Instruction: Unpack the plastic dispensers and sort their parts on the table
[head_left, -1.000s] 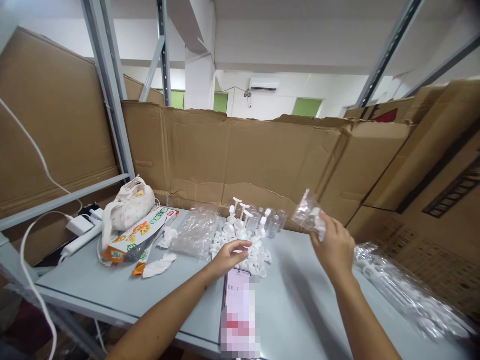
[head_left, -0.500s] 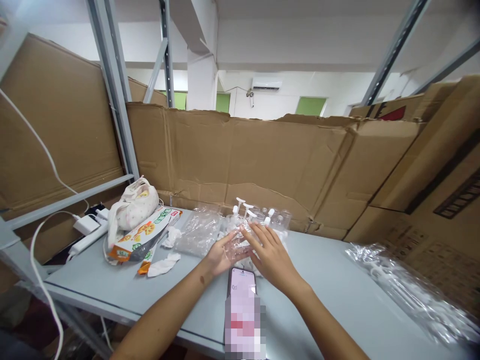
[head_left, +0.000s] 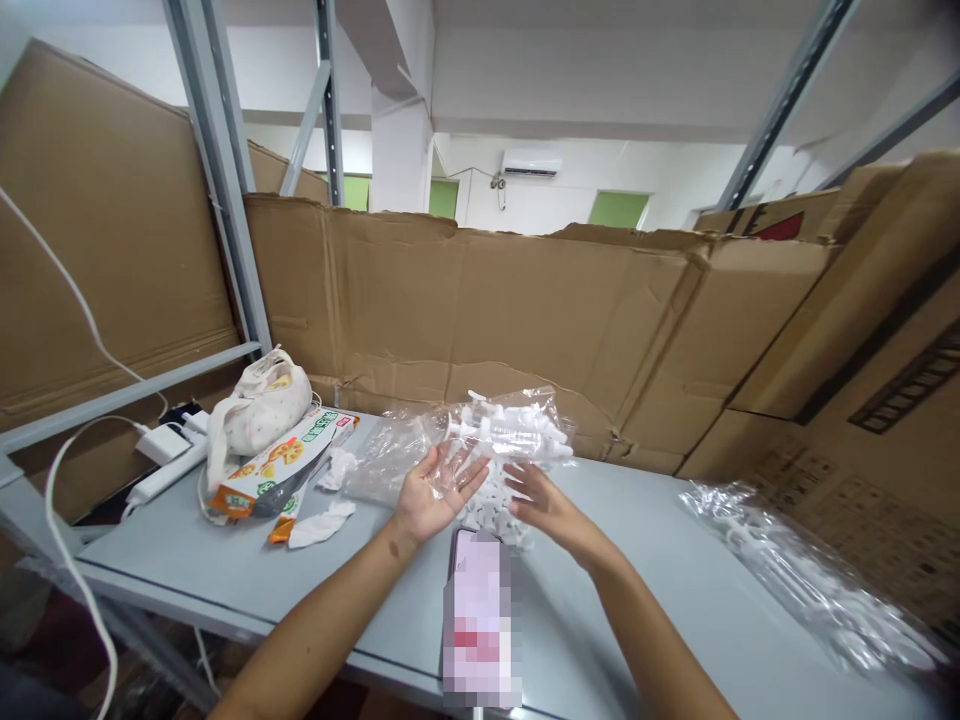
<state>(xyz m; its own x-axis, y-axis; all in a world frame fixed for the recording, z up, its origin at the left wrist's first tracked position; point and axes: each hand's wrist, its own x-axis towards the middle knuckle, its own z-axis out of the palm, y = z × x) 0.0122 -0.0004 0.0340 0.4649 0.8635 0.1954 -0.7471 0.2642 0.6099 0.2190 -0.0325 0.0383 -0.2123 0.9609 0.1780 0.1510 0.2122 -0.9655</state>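
Observation:
My left hand [head_left: 439,497] is open, palm up with fingers spread, beside a heap of small white plastic parts [head_left: 495,508]. On the heap's other side my right hand [head_left: 551,510] is open too, fingers apart. Neither hand holds anything that I can see. Just beyond the fingertips lies a clear plastic bag [head_left: 517,428] with white pump-topped pieces and clear bottles in or under it; which, I cannot tell. Flat clear plastic bags [head_left: 386,465] lie left of it, partly behind my left hand. Nearer me stands a phone [head_left: 480,600], its lower screen blurred.
At left are a white cloth pouch [head_left: 262,400], a printed carton [head_left: 289,465], crumpled tissues [head_left: 322,525] and a power strip [head_left: 169,475] with white cables. A long clear bag of white pieces [head_left: 810,580] lies right. Cardboard [head_left: 480,310] walls the grey table's back.
My hands were close together over clear plastic; they have moved apart and opened. The bag now lies over or around the white pump pieces behind them. The view has shifted slightly.

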